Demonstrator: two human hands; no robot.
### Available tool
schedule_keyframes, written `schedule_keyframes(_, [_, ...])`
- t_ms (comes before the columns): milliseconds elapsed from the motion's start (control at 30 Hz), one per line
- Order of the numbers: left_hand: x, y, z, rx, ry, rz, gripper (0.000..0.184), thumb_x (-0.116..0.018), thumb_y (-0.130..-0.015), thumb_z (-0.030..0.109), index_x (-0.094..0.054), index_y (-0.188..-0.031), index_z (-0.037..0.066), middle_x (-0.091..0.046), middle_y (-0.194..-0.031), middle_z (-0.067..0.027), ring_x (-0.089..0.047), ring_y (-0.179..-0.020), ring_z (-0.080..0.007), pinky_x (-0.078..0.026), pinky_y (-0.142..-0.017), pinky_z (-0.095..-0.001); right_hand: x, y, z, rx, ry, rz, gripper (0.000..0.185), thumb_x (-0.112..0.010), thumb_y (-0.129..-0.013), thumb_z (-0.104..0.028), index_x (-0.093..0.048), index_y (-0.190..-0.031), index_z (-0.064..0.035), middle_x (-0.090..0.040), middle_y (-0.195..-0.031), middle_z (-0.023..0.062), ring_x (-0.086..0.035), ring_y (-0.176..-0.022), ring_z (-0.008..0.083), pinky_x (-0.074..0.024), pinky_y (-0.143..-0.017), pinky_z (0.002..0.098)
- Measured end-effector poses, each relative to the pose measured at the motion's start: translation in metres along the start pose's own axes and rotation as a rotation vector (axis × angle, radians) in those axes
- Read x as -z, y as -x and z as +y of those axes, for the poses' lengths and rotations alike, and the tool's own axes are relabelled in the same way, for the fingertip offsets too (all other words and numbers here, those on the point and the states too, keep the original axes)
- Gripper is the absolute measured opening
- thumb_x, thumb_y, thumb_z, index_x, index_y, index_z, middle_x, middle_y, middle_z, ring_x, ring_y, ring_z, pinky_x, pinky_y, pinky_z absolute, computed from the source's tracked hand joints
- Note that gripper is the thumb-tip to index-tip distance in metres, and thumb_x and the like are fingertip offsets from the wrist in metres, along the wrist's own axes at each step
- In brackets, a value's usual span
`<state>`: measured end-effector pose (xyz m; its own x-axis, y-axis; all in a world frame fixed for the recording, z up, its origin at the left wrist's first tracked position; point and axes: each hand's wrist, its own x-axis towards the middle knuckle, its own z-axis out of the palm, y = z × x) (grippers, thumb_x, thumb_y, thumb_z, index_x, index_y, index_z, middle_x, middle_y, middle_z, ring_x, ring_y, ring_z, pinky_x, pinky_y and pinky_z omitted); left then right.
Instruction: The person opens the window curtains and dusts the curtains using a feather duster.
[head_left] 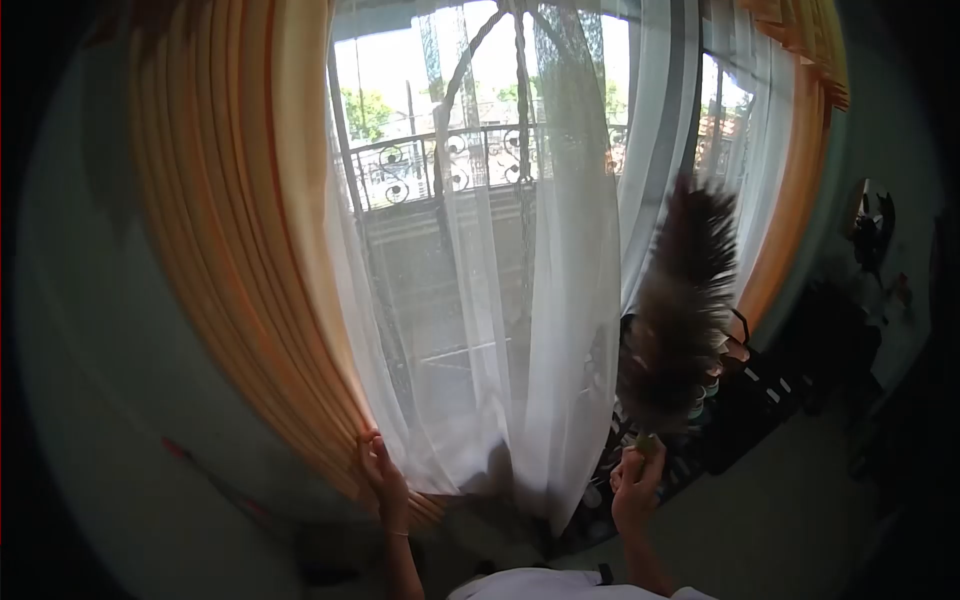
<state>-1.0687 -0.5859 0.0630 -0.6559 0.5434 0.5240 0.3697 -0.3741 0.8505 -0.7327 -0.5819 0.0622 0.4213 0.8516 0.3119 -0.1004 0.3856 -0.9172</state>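
Note:
My right hand (638,482) is wrapped round the short handle of a dark feather duster (685,300). The duster points upward in front of the right part of the window, and its feathers look blurred. Lower left, my left hand (382,472) holds the inner edge of the orange curtain (225,200) near its bottom, with the thumb and fingers closed at the fabric. Between my two hands hangs a sheer white curtain (560,330) that reaches almost to the floor.
Beyond the sheer fabric is a balcony railing (490,155) with scrollwork. A dark rack with pale slots (765,385) stands at the right behind the duster, with items partly hidden. Another orange curtain (790,220) hangs at the right. Dark objects are mounted on the right wall.

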Motion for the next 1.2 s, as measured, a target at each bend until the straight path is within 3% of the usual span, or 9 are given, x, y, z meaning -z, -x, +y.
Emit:
schedule_keyframes(167, [0.027,0.012,0.027,-0.091,0.134,-0.134,0.052,-0.060,-0.094,0.048,-0.058,-0.111,-0.001,-0.055,-0.088,-0.0004,-0.054,-0.087,-0.0093,-0.042,-0.075,-0.0237,-0.027,0.005,-0.021,0.089,-0.129,-0.051,0.044,-0.041,-0.100,-0.052,-0.041,-0.098,-0.0083,-0.038,-0.078,0.0010,-0.036,-0.048,0.0066,-0.0286,-0.042,0.0203])
schedule_keyframes(233, [0.032,0.014,0.036,-0.073,-0.038,-0.243,0.040,-0.064,-0.095,0.038,-0.059,-0.099,-0.001,-0.052,-0.077,0.0019,-0.050,-0.074,-0.0064,-0.040,-0.065,-0.0219,-0.035,0.005,0.000,0.147,-0.067,-0.229,0.038,-0.047,-0.100,-0.045,-0.041,-0.097,-0.0081,-0.037,-0.077,0.0016,-0.034,-0.047,0.0090,-0.0292,-0.042,0.0222])
schedule_keyframes(300, [0.033,0.013,0.030,-0.039,-0.056,-0.262,0.030,-0.064,-0.096,0.027,-0.055,-0.084,0.001,-0.046,-0.067,0.0033,-0.043,-0.062,-0.0053,-0.036,-0.055,-0.0223,-0.017,0.006,0.066,0.957,0.924,-0.075,0.026,-0.056,-0.097,-0.031,-0.047,-0.104,-0.0074,-0.046,-0.081,0.0055,-0.040,-0.048,0.0136,-0.0366,-0.044,0.0243])
schedule_keyframes(400, [0.030,0.022,0.035,-0.029,-0.058,-0.157,0.032,-0.061,-0.097,0.021,-0.049,-0.075,0.002,-0.038,-0.061,0.0050,-0.034,-0.056,-0.0045,-0.032,-0.051,-0.0227,-0.003,0.033,0.069,0.979,0.961,-0.415,0.028,-0.059,-0.092,-0.014,-0.051,-0.118,-0.0059,-0.059,-0.090,0.0132,-0.056,-0.054,0.0245,-0.0475,-0.052,0.0303])
schedule_keyframes(467, [0.029,0.010,0.018,-0.018,-0.122,-0.072,0.033,-0.060,-0.098,0.021,-0.048,-0.074,0.003,-0.045,-0.068,0.0030,-0.040,-0.063,-0.0033,-0.033,-0.053,-0.0235,-0.015,0.038,0.075,0.424,0.464,-0.831,0.039,-0.060,-0.091,-0.009,-0.050,-0.128,-0.0041,-0.066,-0.100,0.0193,-0.067,-0.069,0.0321,-0.0529,-0.060,0.0351])
schedule_keyframes(667, [0.013,-0.006,0.017,-0.004,-0.091,0.028,0.031,-0.055,-0.100,0.021,-0.049,-0.079,-0.001,-0.039,-0.062,0.0010,-0.035,-0.060,-0.0077,-0.033,-0.054,-0.0251,0.105,0.080,0.207,-0.271,1.293,-1.181,0.037,-0.055,-0.094,-0.036,-0.057,-0.123,-0.0132,-0.069,-0.091,0.0191,-0.068,-0.083,0.0390,-0.0531,-0.071,0.0499])
schedule_keyframes(800, [0.022,-0.001,-0.002,0.036,-0.151,-0.024,0.029,-0.054,-0.101,0.024,-0.054,-0.097,-0.005,-0.053,-0.079,-0.0059,-0.047,-0.072,-0.0122,-0.042,-0.065,-0.0290,0.131,0.070,0.184,-0.260,1.462,-1.161,0.037,-0.057,-0.092,-0.039,-0.062,-0.117,-0.0132,-0.070,-0.088,0.0181,-0.069,-0.082,0.0374,-0.0538,-0.072,0.0489])
schedule_keyframes(1000, [0.022,0.009,-0.031,0.127,-0.173,-0.080,0.035,-0.055,-0.101,0.026,-0.057,-0.112,-0.007,-0.059,-0.093,-0.0096,-0.053,-0.086,-0.0143,-0.046,-0.075,-0.0301,0.074,0.052,0.080,0.117,0.697,-0.596,0.023,-0.066,-0.090,-0.021,-0.062,-0.106,-0.0065,-0.070,-0.079,0.0125,-0.070,-0.067,0.0277,-0.0530,-0.058,0.0340])
schedule_keyframes(1200, [-0.014,0.007,-0.004,0.070,-0.113,-0.076,0.034,-0.053,-0.101,0.026,-0.057,-0.111,-0.007,-0.059,-0.094,-0.0113,-0.054,-0.086,-0.0186,-0.046,-0.078,-0.0332,0.013,0.078,0.065,-0.163,0.392,-0.969,0.025,-0.059,-0.095,-0.022,-0.056,-0.113,-0.0057,-0.064,-0.072,0.0158,-0.065,-0.060,0.0293,-0.0492,-0.058,0.0376])
